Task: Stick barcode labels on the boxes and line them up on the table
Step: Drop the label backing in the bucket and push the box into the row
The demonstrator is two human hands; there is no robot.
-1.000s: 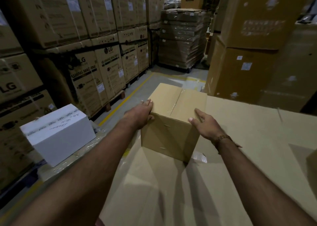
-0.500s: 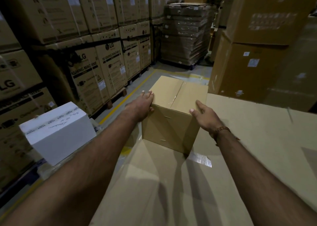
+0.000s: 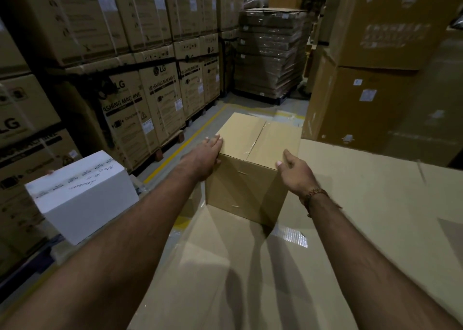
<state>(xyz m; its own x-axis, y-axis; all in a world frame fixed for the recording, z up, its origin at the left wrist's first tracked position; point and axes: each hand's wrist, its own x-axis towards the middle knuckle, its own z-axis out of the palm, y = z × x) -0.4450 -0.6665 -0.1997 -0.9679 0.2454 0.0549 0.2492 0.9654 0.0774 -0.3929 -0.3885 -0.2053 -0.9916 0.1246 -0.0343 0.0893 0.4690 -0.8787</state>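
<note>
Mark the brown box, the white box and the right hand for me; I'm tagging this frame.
brown box [image 3: 246, 189]: head view, on its near side face.
white box [image 3: 75, 188]: head view, on its handwritten top.
right hand [image 3: 297, 175]: head view, on the back of the hand.

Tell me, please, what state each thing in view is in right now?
Brown box: taped shut, upright at the table's far left corner, no barcode label visible.
Left hand: open, flat against the box's left side.
Right hand: open, on its right side.
White box: closed, taped.
</note>
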